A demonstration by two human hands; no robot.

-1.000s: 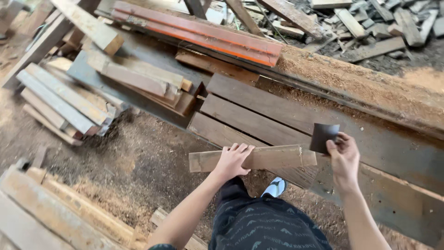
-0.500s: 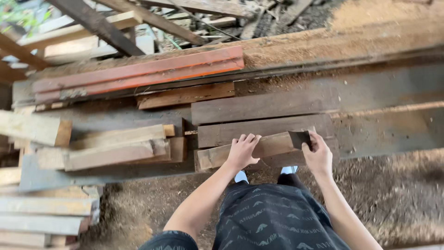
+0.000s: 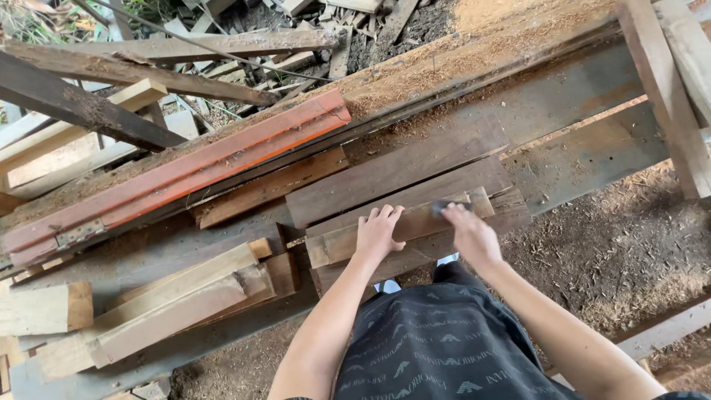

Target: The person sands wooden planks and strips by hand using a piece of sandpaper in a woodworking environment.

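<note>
Since before, your right hand (image 3: 469,235) slid onto the wood strip (image 3: 400,226), pinching a half-hidden dark sheet (image 3: 444,205); left hand (image 3: 378,231) pressed flat.

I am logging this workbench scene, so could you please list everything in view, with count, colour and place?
wooden strip: one, pale brown, lying on the dark planks, under both hands
dark sheet: one, grey-black, on the strip under the right fingers
dark planks: several, brown, stacked centre
orange-red beam: one, left of centre, slanted
pale offcuts: several, lower left
scrap timber: a heap, top
sawdust: brown, ground at right
left hand: flat on the strip
right hand: pressing the sheet
</note>
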